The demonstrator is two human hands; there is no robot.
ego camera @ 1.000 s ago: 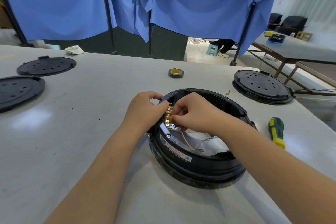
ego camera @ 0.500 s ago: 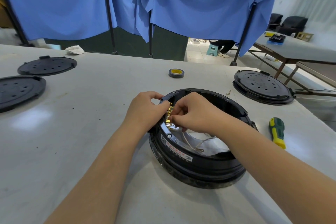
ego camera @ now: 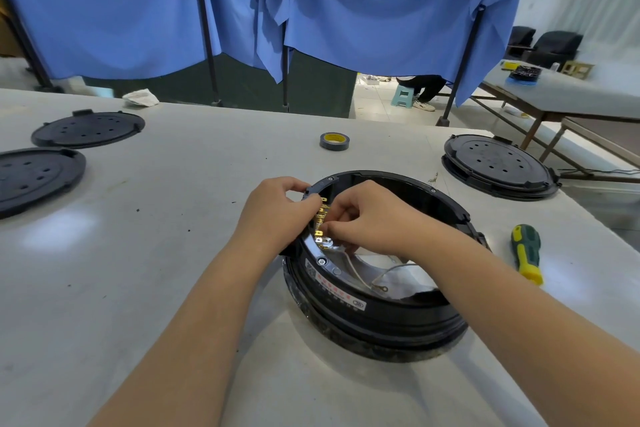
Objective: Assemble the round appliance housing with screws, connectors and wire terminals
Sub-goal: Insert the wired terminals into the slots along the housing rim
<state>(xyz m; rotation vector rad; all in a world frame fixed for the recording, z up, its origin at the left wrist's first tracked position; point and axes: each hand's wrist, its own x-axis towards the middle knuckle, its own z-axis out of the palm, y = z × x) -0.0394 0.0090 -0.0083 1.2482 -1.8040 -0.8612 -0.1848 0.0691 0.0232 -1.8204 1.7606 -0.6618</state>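
Observation:
A round black appliance housing (ego camera: 388, 308) lies open side up on the pale table. My left hand (ego camera: 273, 215) grips its left rim, thumb and fingers pinched over the edge. Just inside that rim stands a row of brass terminals (ego camera: 322, 215). My right hand (ego camera: 374, 218) reaches into the housing, its fingertips pinched at the terminals; what they pinch is hidden. A white wire with a ring terminal (ego camera: 381, 286) lies loose on the shiny inner plate.
A green and yellow screwdriver (ego camera: 526, 253) lies right of the housing. A roll of tape (ego camera: 334, 141) sits behind it. Black round covers lie at the far right (ego camera: 498, 166) and far left (ego camera: 86, 128), (ego camera: 34, 177). Blue curtains hang behind the table.
Both hands stay at the terminal row on the housing's left rim; the fingers have shifted only slightly.

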